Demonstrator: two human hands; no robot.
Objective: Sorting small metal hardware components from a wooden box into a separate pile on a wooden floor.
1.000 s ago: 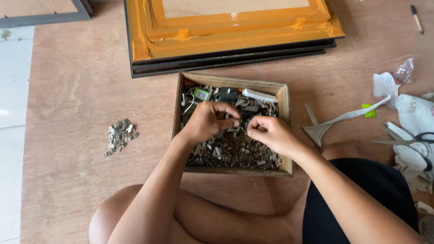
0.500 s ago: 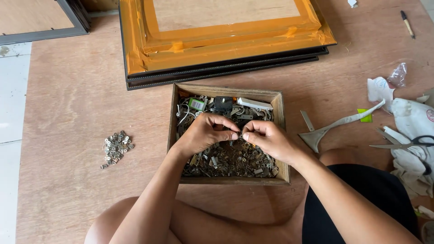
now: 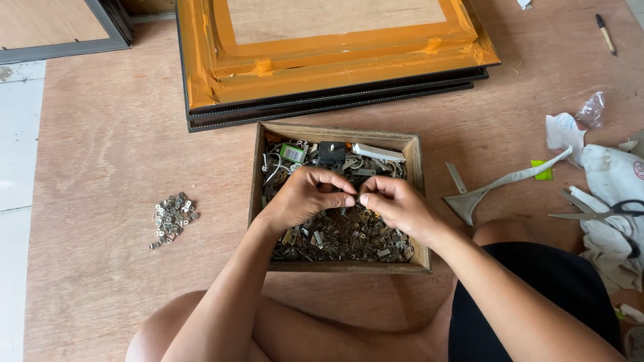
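Note:
A shallow wooden box [image 3: 418,194] sits on the plywood floor in front of my crossed legs. It is full of small metal hardware pieces [image 3: 345,238], wires and a few bigger parts. Both hands hover over the middle of the box. My left hand [image 3: 305,196] and my right hand [image 3: 396,204] meet fingertip to fingertip and pinch a tiny metal piece [image 3: 355,199] between them. The piece is mostly hidden by my fingers.
A small heap of metal hangers [image 3: 173,217] lies on the floor to the left. Stacked picture frames with orange tape [image 3: 322,60] lie beyond the box. To the right are a metal scraper [image 3: 500,184], scissors [image 3: 604,211], white cloth [image 3: 620,181] and a pen [image 3: 606,33].
My hands have drawn closer together over the box, until the fingertips touch. The camera has shifted slightly, so the scene sits a little lower and left.

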